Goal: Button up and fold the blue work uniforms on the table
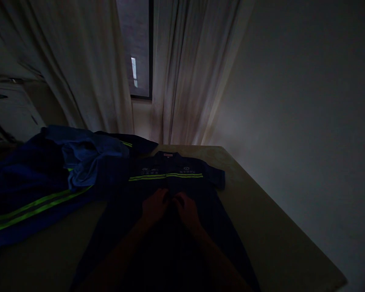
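Observation:
A dark navy short-sleeved work shirt (209, 194) lies spread flat, its collar pointing away from me, with a yellow-green stripe across the chest and small pale prints above it. Just below the stripe, at the middle of the front, my left hand (155, 203) and my right hand (186, 206) are close together. The fingers of both are curled and pinched on the shirt's front edge. Dim light hides exactly what lies between the fingertips.
Left of the shirt is a heap of dark blue clothing (24, 170) with yellow-green stripes, a lighter blue garment (88, 148) on top. Everything lies on a table (261, 215) against a pale wall (307, 121) at right. Curtains (191, 73) and a window (136, 48) stand behind.

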{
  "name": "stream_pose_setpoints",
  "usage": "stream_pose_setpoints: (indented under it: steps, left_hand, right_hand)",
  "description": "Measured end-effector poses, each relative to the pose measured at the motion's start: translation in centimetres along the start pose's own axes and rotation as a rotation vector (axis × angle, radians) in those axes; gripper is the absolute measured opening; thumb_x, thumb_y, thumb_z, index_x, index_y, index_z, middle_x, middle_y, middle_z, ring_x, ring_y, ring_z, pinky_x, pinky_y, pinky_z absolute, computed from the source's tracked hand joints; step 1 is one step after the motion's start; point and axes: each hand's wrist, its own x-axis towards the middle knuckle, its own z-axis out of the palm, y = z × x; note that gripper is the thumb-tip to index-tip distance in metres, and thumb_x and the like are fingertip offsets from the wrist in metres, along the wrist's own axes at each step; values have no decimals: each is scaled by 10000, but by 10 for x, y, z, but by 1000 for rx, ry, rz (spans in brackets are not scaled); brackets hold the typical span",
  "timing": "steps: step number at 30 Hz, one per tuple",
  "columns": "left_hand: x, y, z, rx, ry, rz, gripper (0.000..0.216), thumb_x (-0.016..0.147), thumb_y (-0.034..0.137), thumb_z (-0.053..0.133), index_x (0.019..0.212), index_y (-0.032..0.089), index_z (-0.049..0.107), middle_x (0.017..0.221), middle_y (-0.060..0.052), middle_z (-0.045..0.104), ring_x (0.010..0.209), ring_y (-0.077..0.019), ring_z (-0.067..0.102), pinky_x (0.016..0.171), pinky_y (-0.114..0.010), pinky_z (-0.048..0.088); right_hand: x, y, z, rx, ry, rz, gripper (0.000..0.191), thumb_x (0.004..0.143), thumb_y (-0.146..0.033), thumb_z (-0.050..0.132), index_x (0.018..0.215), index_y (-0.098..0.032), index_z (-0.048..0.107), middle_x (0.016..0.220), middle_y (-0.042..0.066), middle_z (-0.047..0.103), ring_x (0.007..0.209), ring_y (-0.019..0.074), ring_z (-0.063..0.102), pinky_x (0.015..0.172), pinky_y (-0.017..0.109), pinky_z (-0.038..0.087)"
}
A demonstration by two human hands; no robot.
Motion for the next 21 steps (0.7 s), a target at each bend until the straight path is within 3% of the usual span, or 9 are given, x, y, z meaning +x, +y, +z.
stream_pose_setpoints:
  steps: [5, 9, 11, 15, 21]
  left_hand:
    - [-3, 8, -2, 62, 2, -36, 224, 1031, 393, 423, 1135, 288, 592, 1132, -32, 663, 917, -208, 692, 687, -291, 450]
    - [-8, 6, 7, 71, 94, 63, 210, 1037, 292, 417, 1133, 267, 601, 1174, -37, 634, 891, -182, 675, 669, -282, 456]
    - [-7, 1, 11, -7, 107, 100, 197, 1021, 254, 453, 1119, 265, 623, 1176, -28, 637, 932, -172, 670, 720, -275, 479]
    - [-4, -7, 14, -186, 153, 174, 186, 1003, 240, 493, 1078, 260, 662, 1108, -20, 667, 999, -169, 662, 881, -286, 502]
    - [-5, -12, 18, -299, 224, 250, 212, 1005, 226, 442, 1045, 226, 650, 1062, -53, 665, 984, -200, 652, 894, -333, 512]
  right_hand:
    - [0, 1, 0, 31, 42, -13, 258, 1011, -309, 458, 1062, -221, 695, 981, 59, 770, 900, 209, 723, 818, 297, 501]
    - [1, -1, -3, 61, 12, -11, 185, 927, -259, 571, 1007, -221, 733, 1000, 53, 778, 935, 210, 723, 857, 298, 505]
    - [2, -2, -6, -8, -9, 52, 129, 896, -303, 642, 889, -219, 740, 896, 48, 775, 840, 213, 718, 777, 294, 503]
    - [3, -3, -11, -90, 11, 120, 248, 914, -399, 648, 767, -212, 718, 771, 44, 748, 717, 193, 673, 671, 282, 456]
    - [4, 2, -17, 231, 1, 76, 269, 912, -426, 598, 891, -205, 751, 847, 28, 747, 818, 197, 667, 750, 288, 487]
